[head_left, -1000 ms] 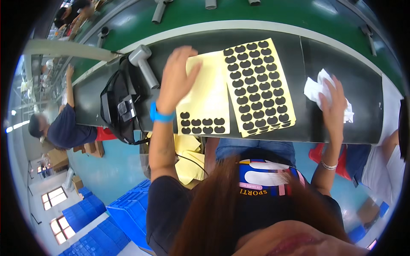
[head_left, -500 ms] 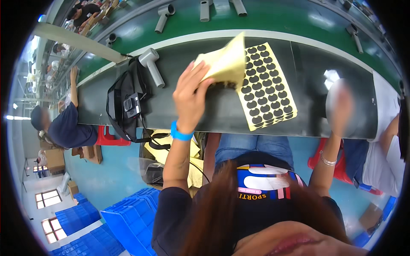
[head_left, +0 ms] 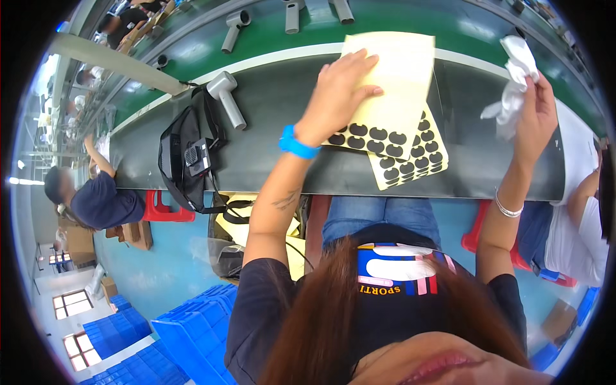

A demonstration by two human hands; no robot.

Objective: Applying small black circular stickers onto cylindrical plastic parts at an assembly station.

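Note:
My left hand (head_left: pixel 341 97) rests on a yellow sheet (head_left: pixel 401 67), thumb and fingers apart on top of it. This sheet is mostly bare, with rows of black rounded stickers along its near end. It lies at an angle over a stack of yellow sticker sheets (head_left: pixel 437 142), whose black stickers show at the near right. My right hand (head_left: pixel 538 119) is raised at the right side of the table, fingers closed on a crumpled white sheet (head_left: pixel 513 90). Whether that is cloth, tissue or thin film I cannot tell.
On the dark table (head_left: pixel 269 160), a grey hairdryer-shaped housing (head_left: pixel 226 99) lies left of me beside a black bag (head_left: pixel 183 151). More grey housings (head_left: pixel 235 31) lie on the green conveyor (head_left: pixel 269 35) beyond. People sit at both sides. Blue crates (head_left: pixel 199 327) stand behind at left.
My left hand has moved right and away from me, and the folded-up yellow sheet now lies flatter over the stack. My right hand has risen and moved away with the white sheet.

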